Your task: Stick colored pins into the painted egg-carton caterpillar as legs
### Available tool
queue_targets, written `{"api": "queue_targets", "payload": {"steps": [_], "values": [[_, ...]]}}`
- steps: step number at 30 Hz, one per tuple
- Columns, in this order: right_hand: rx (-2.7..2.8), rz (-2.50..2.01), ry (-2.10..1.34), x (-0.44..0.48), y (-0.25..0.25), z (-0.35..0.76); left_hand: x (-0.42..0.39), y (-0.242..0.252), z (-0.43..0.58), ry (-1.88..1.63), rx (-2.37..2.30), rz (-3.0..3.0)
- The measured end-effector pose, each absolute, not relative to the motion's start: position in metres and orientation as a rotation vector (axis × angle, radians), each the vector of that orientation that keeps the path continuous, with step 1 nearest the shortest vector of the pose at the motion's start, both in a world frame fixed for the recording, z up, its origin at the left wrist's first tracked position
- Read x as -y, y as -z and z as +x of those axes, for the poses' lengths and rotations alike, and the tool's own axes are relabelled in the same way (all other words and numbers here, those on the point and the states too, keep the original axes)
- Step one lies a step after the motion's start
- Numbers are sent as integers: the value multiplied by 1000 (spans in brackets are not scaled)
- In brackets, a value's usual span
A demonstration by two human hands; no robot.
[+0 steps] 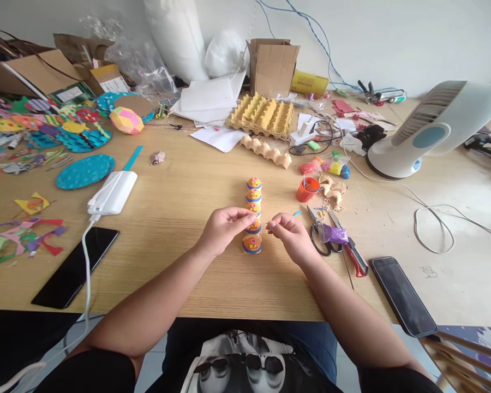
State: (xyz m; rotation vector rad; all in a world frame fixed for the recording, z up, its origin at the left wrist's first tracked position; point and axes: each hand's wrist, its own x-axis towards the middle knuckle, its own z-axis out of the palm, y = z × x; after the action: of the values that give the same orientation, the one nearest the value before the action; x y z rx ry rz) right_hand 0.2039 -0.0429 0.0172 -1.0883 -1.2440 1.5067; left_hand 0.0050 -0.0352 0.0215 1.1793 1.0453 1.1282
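Note:
A strip of egg-carton cups (252, 244), painted orange with blue bands and small yellow and pink details, stands in a row pointing away from me. My left hand (229, 226) is closed in a pinch just over the strip's middle cups, partly covering them. To the right of the strip, my right hand (288, 232) also pinches with thumb and forefinger. Between the two sets of fingertips shows a thin yellow strand (262, 220), too small to make out well. Both hands appear to hold it above the table.
Right of my hands lie scissors (314, 232), a red utility knife (355, 256), a purple clay packet (335, 234), an orange cup (308, 189) and a phone (403, 295). A fan (425, 131) stands farther back. Leftward are a power bank (113, 192), another phone (76, 267) and paper scraps.

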Motion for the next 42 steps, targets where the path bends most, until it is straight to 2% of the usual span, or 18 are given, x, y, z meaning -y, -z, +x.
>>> {"api": "queue_targets", "payload": {"steps": [15,24,32,42], "values": [[1185,-1027,-1561,42,-14,206,36,-29,-1,-1221,-1099,1737],[1215,-1020,-1561,42,-18,205,37,-31,-1,-1212,-1117,1743],[1208,-1015,-1546,42,-15,206,34,-29,-3,-1096,-1071,1456],[1239,-1073,-1531,44,-20,204,38,-29,2,-1159,-1158,1464]]}}
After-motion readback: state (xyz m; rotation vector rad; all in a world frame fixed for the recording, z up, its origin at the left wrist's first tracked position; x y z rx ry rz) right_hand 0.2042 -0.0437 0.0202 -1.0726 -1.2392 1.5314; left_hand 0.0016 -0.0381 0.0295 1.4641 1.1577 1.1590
